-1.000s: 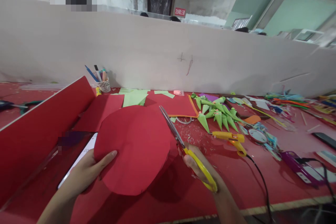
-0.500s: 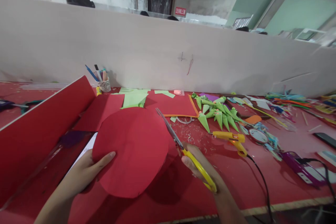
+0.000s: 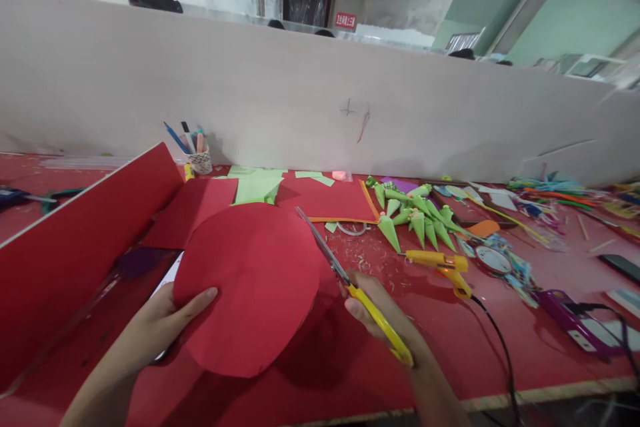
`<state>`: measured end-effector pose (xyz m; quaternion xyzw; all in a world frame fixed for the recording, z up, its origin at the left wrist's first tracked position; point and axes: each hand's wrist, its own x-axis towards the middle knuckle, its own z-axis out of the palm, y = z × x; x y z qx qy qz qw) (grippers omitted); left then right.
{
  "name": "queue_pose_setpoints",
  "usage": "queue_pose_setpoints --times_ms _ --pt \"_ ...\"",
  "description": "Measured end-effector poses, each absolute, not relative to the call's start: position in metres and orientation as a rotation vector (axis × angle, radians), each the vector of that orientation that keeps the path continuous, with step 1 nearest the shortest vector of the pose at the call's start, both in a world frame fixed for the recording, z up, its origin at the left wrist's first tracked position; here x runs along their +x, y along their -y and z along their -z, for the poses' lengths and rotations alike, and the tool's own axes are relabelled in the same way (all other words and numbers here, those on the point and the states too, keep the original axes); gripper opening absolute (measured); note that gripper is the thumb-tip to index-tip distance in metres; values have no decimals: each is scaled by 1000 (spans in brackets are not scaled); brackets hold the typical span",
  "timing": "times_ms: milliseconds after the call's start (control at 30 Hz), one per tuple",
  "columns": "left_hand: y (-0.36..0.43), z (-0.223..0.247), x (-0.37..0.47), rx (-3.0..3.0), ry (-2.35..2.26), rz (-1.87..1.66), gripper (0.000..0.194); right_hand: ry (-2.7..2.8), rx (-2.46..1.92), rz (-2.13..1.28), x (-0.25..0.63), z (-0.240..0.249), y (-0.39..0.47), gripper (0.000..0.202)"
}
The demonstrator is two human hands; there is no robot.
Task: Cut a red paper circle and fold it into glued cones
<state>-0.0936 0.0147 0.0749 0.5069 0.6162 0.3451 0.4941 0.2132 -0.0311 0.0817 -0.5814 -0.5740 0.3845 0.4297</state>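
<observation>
A red paper circle (image 3: 255, 287) is pinched at its left edge by my left hand (image 3: 175, 320), thumb on top and the other fingers hidden beneath. My right hand (image 3: 377, 310) grips a pair of yellow-handled scissors (image 3: 367, 303), whose blades point up and left along the circle's right edge. The blades look nearly closed; whether they touch the paper I cannot tell. Under the circle's left side a phone-like white screen (image 3: 170, 273) partly shows. To the right of the scissors a yellow glue gun (image 3: 437, 260) lies on the red table (image 3: 450, 347).
Several green paper cones (image 3: 415, 220) lie behind the glue gun. A red board (image 3: 100, 247) stands on the left, near a pen cup (image 3: 200, 160). Green paper (image 3: 257, 187) and red sheets lie at the back. A purple power strip (image 3: 575, 323) is at right, below a white partition (image 3: 280, 93).
The paper circle and my left hand have shifted very slightly left. More of the white screen shows beside my left hand. The scissors have hardly moved.
</observation>
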Motion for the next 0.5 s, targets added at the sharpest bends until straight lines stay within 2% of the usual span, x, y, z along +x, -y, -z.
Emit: queue_pose_setpoints --times_ms 133,500 --pt "-16 -75 -94 1208 -1499 -819 41 1654 -1489 -930 216 -76 32 37" --pt "-12 -86 -88 1118 -1484 -871 34 1616 -1466 -837 215 -74 33 33"
